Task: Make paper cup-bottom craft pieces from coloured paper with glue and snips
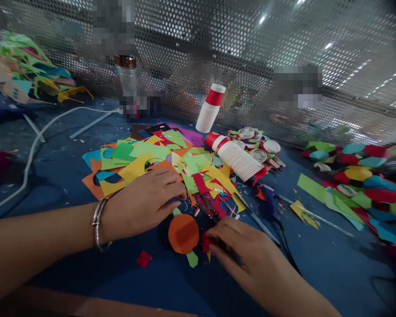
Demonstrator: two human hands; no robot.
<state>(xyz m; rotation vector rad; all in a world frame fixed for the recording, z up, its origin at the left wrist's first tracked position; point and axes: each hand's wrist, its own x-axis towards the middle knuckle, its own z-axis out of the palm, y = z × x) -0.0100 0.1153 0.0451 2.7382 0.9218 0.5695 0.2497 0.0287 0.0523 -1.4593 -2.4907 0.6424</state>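
Observation:
My left hand (141, 202), with a silver bangle at its wrist, reaches over the front of a pile of coloured paper scraps (145, 152). Its thumb is apart from the bent fingers, and no object shows between them. My right hand (244, 246) is closed around dark scissors (211, 213), whose blades point away into the scraps; the handles are mostly hidden. Between my hands lies an orange paper disc (184, 234) with light green paper (192, 259) sticking out at both ends. A red paper piece (205, 242) is by my right fingertips. Another red scrap (144, 259) lies nearer me.
One stack of paper cups (209, 110) stands upright; another (239, 158) lies tilted beside round paper pieces (257, 145). A blue glue gun (269, 202) rests right, near clear glue sticks (317, 215). Colourful paper shapes (383, 193) lie far right. A white cable (31, 154) crosses the left.

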